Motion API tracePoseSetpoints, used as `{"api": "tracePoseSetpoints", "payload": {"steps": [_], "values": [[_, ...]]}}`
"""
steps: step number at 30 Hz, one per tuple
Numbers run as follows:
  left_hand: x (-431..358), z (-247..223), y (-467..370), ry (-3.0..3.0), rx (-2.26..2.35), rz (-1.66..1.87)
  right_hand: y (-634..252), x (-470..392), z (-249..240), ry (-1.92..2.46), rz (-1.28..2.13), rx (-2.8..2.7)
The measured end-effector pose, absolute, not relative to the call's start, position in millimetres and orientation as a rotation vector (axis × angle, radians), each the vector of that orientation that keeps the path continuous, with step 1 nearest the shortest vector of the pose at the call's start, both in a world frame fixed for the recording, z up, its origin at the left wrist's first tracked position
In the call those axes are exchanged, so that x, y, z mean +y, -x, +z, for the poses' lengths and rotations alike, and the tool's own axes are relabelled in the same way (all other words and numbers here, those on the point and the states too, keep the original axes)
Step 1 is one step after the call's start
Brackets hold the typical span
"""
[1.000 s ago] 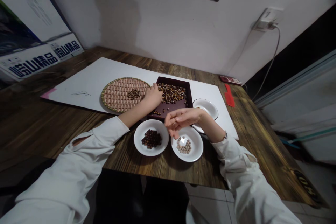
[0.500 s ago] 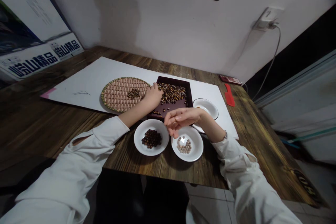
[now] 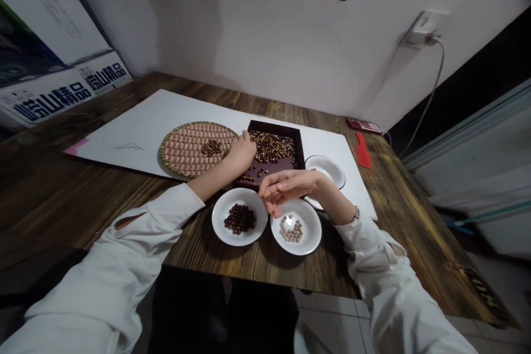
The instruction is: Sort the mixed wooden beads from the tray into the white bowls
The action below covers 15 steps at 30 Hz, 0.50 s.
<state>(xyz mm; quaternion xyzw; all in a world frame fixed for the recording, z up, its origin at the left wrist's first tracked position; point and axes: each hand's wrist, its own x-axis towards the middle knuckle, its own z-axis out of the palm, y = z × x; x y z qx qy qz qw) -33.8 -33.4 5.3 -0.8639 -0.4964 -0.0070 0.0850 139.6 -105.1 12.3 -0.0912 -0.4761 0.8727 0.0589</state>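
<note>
My left hand [image 3: 243, 152] is closed over the left wall of a dark red tray [image 3: 277, 167], its fingers bent and partly hidden. Many small brown and yellowish beads [image 3: 271, 146] lie in the tray, mostly toward its far side. My right hand [image 3: 288, 185] hovers by the tray's near edge with the wrist bent, fingers loosely curved and apart; I see nothing in it. Below it stand a white bowl [image 3: 314, 230] of pale beads [image 3: 291, 229] and, to its left, another white bowl [image 3: 218, 227] of dark brown beads [image 3: 239, 219].
A round woven basket [image 3: 182, 149] with a small heap of brown beads [image 3: 211, 147] lies left of the tray. More white dishes [image 3: 334, 168] are partly behind my right wrist. A red scraper-like tool [image 3: 362, 152] and a reddish phone-like object [image 3: 364, 126] lie at the right.
Almost nothing differs. My right hand has shifted very slightly to the left; my left hand stays at the tray's wall.
</note>
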Motion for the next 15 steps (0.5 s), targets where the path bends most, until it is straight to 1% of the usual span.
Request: {"api": "tracePoseSetpoints", "payload": {"steps": [10, 15], "values": [[-37.8, 6.2, 31.9, 2.531, -1.478, 0.01, -138.6, -104.7, 12.8, 0.247, 2.658, -1.419], [-39.5, 8.7, 31.6, 2.533, -1.502, -0.03, -138.6, -105.9, 13.9, 0.276, 2.653, -1.395]]}}
